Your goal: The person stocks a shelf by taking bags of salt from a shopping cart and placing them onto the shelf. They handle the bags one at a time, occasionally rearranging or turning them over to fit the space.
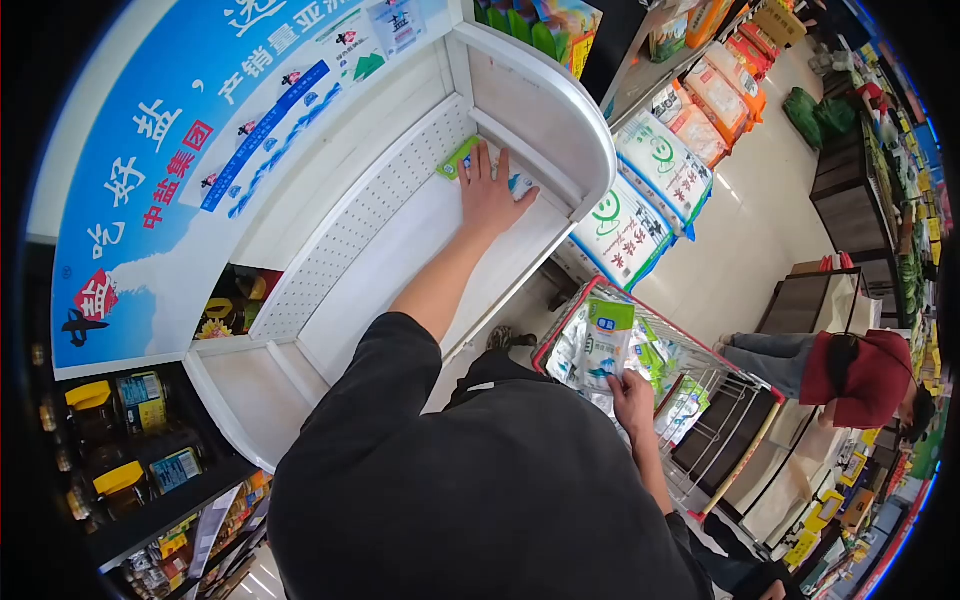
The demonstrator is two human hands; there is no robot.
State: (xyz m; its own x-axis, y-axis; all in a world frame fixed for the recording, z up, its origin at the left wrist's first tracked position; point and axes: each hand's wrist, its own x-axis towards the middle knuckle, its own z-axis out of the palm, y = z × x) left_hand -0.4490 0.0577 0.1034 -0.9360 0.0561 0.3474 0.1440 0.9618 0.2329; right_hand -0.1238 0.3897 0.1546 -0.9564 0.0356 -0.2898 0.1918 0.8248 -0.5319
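Note:
My left hand (488, 200) lies flat with its fingers spread over a green-and-white bag of salt (459, 160) in the far corner of the white display shelf (375, 280). The hand covers much of that bag. My right hand (632, 402) grips the lower end of another green-and-white bag of salt (606, 340), its thumb on the front. This second bag is above a shopping cart (705, 440), where several similar bags (683, 405) are lying.
Large rice sacks (630, 225) are stacked beyond the shelf's end. A person in a red shirt (865, 378) bends over at the right. Bottles with yellow caps (118, 478) stand on a dark rack at lower left. A blue sign (150, 190) backs the shelf.

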